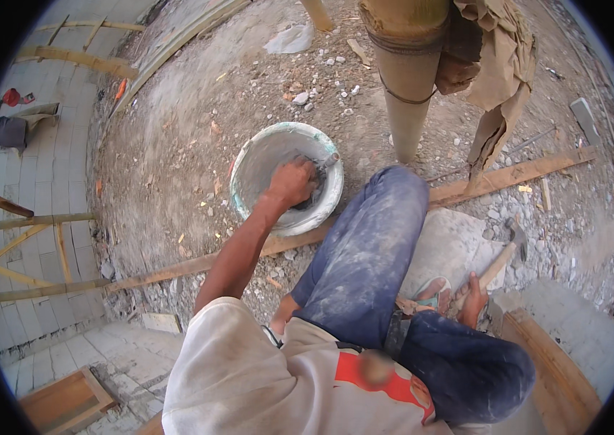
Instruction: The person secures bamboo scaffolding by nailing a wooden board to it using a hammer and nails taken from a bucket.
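My left hand (295,181) reaches down inside a round, pale bucket (258,135) whose rim is smeared with white and green. Its fingers are curled low against dark grey wet material (316,190); what they hold, if anything, is hidden. By my right foot, my right hand (474,300) is closed around the wooden handle of a hammer (498,265). The hammer's metal head points away from me, above the gravel. My legs, in dusty blue trousers, are bent between the two hands.
A long wooden plank (517,174) crosses the rubble ground beyond my knees. A thick upright post (408,116) stands ahead, with torn brown paper (504,80) beside it. Bamboo poles (39,220) run along a grey block wall (68,163) at left. A wooden frame (68,402) lies lower left.
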### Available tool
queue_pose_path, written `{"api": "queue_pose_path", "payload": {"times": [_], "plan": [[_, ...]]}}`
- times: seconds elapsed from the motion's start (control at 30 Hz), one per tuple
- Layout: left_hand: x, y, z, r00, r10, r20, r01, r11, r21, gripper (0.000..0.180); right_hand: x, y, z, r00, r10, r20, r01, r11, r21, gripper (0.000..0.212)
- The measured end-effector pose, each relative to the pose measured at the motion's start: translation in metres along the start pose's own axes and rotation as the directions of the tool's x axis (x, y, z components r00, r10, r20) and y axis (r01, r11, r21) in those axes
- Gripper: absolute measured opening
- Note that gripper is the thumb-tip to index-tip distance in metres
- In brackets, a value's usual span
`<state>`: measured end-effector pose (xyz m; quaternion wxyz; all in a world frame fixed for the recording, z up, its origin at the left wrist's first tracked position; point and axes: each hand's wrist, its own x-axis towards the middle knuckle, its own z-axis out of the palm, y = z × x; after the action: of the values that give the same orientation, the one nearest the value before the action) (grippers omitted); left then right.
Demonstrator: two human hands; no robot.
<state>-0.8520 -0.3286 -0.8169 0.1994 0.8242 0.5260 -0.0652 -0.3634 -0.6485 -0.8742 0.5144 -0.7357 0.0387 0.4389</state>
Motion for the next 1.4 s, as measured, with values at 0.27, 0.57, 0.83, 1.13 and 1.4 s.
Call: {"api": "queue_pose_path", "payload": {"times": [0.27, 0.57, 0.83, 1.13, 1.4], "plan": [[-0.011, -0.018, 0.023, 0.987, -0.079, -0.137, 0.098, 0.986, 0.138, 0.04, -0.006, 0.0, 0.003, 1.0, 0.001, -0.005, -0.001, 0.999, -0.039, 0.026], [-0.019, -0.041, -0.033, 0.873, 0.012, 0.488, 0.042, 0.994, -0.1, 0.024, -0.002, 0.0, 0.004, 1.0, -0.023, 0.001, 0.023, 1.0, -0.013, 0.025], [0.009, -0.035, -0.01, 0.987, -0.15, -0.061, 0.148, 0.988, -0.043, 0.034, 0.009, 0.012, -0.007, 1.0, -0.021, -0.006, 0.021, 0.999, -0.025, 0.025], [0.01, -0.035, 0.007, 0.976, -0.195, 0.094, 0.189, 0.98, 0.07, 0.053, 0.001, 0.006, 0.0, 0.999, -0.041, 0.01, 0.041, 0.999, -0.01, 0.026], [-0.004, -0.057, 0.0, 0.986, -0.146, 0.074, 0.153, 0.984, -0.093, 0.03, -0.003, 0.001, 0.003, 1.0, -0.028, 0.015, 0.028, 1.0, -0.014, 0.027]]}}
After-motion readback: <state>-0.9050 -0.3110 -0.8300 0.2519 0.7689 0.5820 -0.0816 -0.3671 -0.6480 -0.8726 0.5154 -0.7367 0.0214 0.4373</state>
